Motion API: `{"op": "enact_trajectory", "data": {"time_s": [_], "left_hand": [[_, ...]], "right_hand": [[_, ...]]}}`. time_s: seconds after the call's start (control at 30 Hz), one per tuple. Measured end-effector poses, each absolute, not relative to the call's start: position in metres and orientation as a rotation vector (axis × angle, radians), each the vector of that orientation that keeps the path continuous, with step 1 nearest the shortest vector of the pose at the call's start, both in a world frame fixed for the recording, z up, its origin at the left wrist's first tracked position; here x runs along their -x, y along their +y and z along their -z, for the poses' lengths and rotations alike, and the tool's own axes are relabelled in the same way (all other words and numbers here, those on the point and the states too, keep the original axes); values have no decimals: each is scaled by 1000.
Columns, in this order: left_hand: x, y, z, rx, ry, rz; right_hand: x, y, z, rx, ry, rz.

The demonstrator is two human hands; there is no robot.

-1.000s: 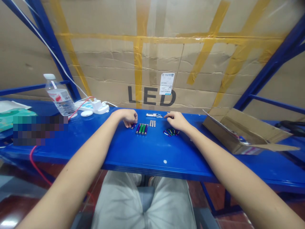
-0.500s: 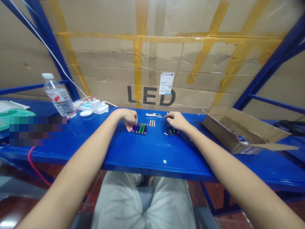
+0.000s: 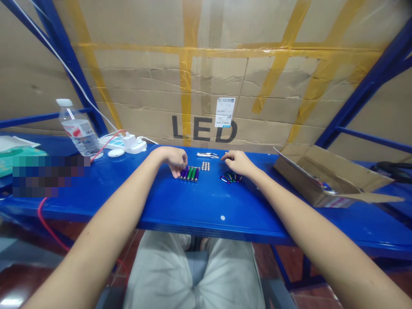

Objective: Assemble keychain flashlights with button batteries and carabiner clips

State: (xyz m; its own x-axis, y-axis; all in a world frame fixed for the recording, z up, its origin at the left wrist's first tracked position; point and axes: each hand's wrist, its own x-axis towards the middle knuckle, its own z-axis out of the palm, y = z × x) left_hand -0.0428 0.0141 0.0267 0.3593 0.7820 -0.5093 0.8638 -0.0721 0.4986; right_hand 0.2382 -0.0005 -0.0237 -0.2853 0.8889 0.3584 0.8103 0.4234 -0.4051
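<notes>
My left hand (image 3: 177,161) bends down at the left end of a row of small purple and green metal tubes (image 3: 189,174), its fingers curled together against the end of the row. Whatever lies within those fingers is hidden. Beside the row sit several small round silver pieces (image 3: 205,166), laid out in a grid. A silver penlight-like piece with a clip (image 3: 207,155) lies behind them. My right hand (image 3: 238,163) rests on the table with fingers loosely bent and apart, holding nothing visible. Several coloured carabiners (image 3: 230,178) lie just below it.
An open cardboard box (image 3: 317,180) stands on the right of the blue table (image 3: 193,206). To the left are a water bottle (image 3: 79,131), a white power strip (image 3: 137,147) with cables, and a green packet (image 3: 24,159). A large taped carton (image 3: 144,94) rises behind.
Almost nothing differs. My left hand has shifted very slightly to the right at the end of the tube row; my right hand stays where it was.
</notes>
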Motion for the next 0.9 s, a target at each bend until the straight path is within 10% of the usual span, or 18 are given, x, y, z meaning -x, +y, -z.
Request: {"op": "enact_trajectory", "data": {"time_s": [0.2,0.4,0.9], "left_hand": [[47,23,-26,-1981,1573,87],[16,19,-18,-2455,1183,-862],[-25,0,1,-2117,784,-1059]], "right_hand": [[-237,1,23,1332,-2111,-350],[-226,-10,17,1002,-1970,-885],[-219,-17,12,849,-1725,-1127]]}}
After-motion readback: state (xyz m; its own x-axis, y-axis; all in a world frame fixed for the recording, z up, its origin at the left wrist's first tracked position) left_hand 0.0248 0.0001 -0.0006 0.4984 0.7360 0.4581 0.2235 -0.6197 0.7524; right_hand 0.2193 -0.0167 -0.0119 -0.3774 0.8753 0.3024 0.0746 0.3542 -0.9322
